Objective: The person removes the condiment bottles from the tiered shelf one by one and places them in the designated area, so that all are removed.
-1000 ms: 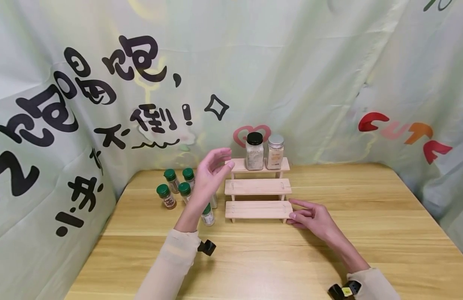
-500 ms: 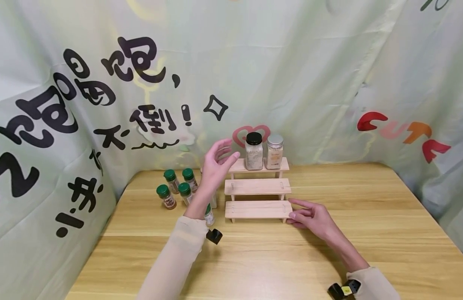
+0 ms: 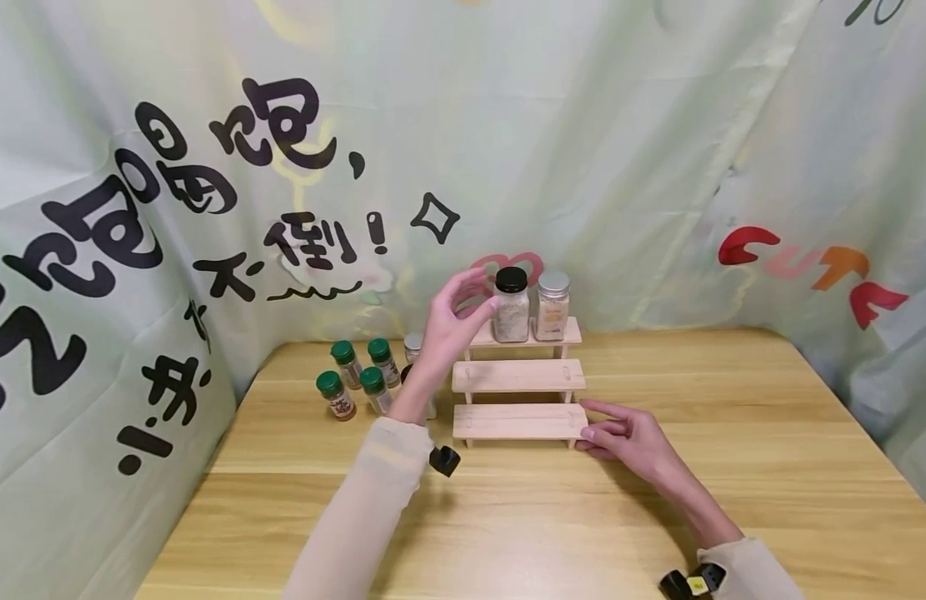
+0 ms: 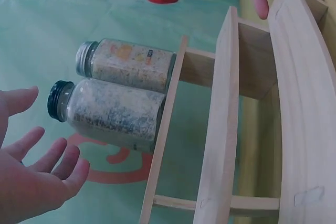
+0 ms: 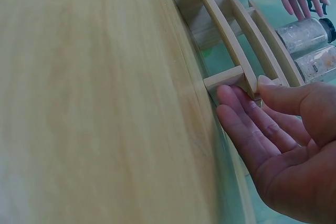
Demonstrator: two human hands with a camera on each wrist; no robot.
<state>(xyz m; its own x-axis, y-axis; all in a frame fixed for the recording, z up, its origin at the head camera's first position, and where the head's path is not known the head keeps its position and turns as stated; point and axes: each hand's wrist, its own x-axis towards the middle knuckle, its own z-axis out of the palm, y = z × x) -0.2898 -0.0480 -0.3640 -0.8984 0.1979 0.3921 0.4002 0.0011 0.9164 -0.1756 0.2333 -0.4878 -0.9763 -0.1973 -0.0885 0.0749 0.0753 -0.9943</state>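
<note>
A three-step wooden rack (image 3: 519, 422) stands on the table. Two glass jars sit side by side on its top step: a black-lidded jar (image 3: 512, 315) of pale grains and a silver-lidded jar (image 3: 553, 312). My left hand (image 3: 449, 329) is raised just left of the black-lidded jar, fingers spread and loosely bent. In the left wrist view, a gap shows between this hand (image 4: 44, 177) and the black lid (image 4: 59, 100). At the rack's lower right end, my right hand (image 3: 629, 437) grips the bottom step, thumb at its edge and fingers beside the leg (image 5: 224, 78).
Several small green-capped spice bottles (image 3: 336, 396) stand left of the rack, partly behind my left forearm. A silver-capped bottle (image 3: 413, 346) shows among them. Printed fabric (image 3: 620, 167) hangs behind the wooden table (image 3: 538, 533).
My left hand has moved right and slightly up, closing in on the black-lidded jar. My right hand keeps its place at the rack's end.
</note>
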